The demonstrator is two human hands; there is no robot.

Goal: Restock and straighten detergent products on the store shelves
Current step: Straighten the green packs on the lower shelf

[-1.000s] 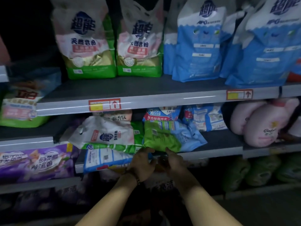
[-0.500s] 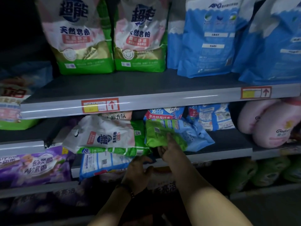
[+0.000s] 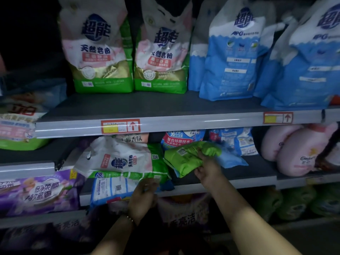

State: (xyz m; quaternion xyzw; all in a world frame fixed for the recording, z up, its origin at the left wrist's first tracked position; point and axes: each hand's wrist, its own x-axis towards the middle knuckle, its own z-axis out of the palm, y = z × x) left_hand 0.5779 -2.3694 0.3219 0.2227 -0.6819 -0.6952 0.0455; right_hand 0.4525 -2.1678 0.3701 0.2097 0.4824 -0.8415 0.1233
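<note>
On the middle shelf (image 3: 257, 178) a green detergent bag (image 3: 185, 159) lies tilted over a blue bag (image 3: 230, 160). My right hand (image 3: 207, 168) grips the green bag at its lower right edge. To the left, a white-and-green bag (image 3: 119, 159) lies flat on top of a white-and-blue bag (image 3: 110, 188) that hangs over the shelf front. My left hand (image 3: 142, 197) holds the right front corner of that stack, with fingers curled at the bag edge.
The upper shelf (image 3: 165, 124) carries two upright white-and-green bags (image 3: 99, 52) and blue bags (image 3: 235, 57). Pink refill pouches (image 3: 294, 151) lie at the right of the middle shelf. Purple bags (image 3: 36, 192) sit at the left, with more bags dim below.
My right hand rose from the shelf front and took hold of the green bag, lifting its end. My left hand shifted down and left onto the corner of the stacked bags.
</note>
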